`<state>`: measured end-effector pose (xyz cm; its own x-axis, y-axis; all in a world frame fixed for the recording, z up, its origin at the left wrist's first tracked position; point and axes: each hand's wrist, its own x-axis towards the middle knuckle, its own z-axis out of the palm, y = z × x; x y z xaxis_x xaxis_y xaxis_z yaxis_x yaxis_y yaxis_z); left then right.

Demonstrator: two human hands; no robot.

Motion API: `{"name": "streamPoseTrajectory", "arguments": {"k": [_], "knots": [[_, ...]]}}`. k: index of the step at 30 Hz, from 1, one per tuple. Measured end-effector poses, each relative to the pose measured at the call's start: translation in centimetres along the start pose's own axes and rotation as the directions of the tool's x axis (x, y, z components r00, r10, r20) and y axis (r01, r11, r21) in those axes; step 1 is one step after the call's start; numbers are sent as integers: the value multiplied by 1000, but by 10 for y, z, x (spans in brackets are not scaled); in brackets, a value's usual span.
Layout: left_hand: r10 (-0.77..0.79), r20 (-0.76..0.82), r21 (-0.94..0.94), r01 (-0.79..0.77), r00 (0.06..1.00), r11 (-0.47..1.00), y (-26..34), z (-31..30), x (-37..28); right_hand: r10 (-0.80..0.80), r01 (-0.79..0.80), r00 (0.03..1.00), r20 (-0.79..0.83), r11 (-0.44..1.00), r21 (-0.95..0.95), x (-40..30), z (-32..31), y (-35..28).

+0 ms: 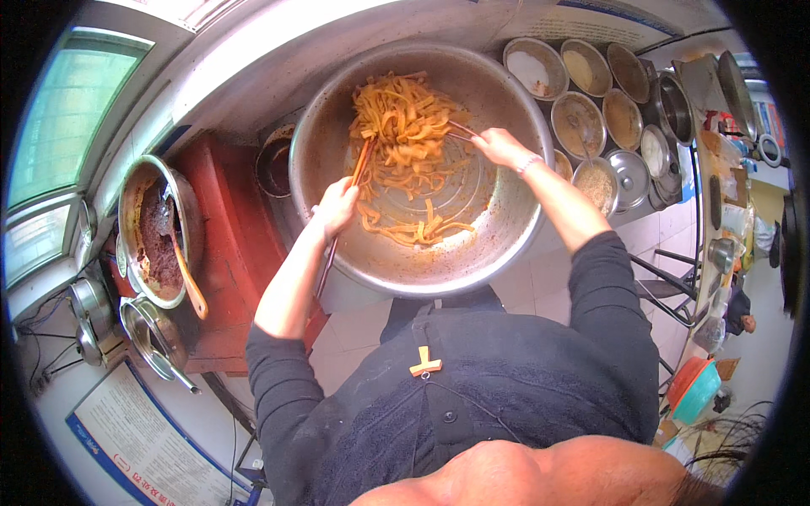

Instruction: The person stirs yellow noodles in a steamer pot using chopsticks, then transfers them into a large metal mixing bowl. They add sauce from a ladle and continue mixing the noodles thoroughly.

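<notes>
A large round metal basin (506,234) stands before me, its inside smeared with reddish oil. Yellow-brown strips that look like noodles or tofu skin (405,120) are heaped at its far side, with a smaller clump nearer to me. My left hand (336,205), over the basin's left side, is closed around long brown chopsticks (362,161) whose tips touch the heap's lower left edge. In my right hand (503,148), above the right side, are darker chopsticks (461,130) reaching the heap's right edge. Their tips are partly hidden among the strips.
Several metal bowls of powders and seasonings (578,123) crowd the right, beside a round metal lid (627,179). On the left, a red table (234,253) holds a pot of dark red paste (158,234) with a wooden-handled ladle (183,272). A person (739,313) is far right.
</notes>
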<state>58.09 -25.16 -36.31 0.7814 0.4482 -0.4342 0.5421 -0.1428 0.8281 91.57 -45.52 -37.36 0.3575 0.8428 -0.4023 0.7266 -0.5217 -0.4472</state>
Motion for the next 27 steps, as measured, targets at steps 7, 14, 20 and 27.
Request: {"name": "streamPoseTrajectory", "arguments": {"k": [7,14,20,27], "knots": [[-180,64,-531,186,982,827,66,-13,-78,54,-58,992,-113,998,-34,-41,-40,-27],[-13,8,285,11,1000,958,10,-43,-126,234,-165,958,167,924,-344,-123,-99,-9],[-27,75,193,11,997,981,15,28,-63,101,-88,977,186,993,-77,-64,12,-25],[-462,194,-390,500,865,773,50,-39,-125,195,-161,973,121,955,-248,-106,-92,38]]}}
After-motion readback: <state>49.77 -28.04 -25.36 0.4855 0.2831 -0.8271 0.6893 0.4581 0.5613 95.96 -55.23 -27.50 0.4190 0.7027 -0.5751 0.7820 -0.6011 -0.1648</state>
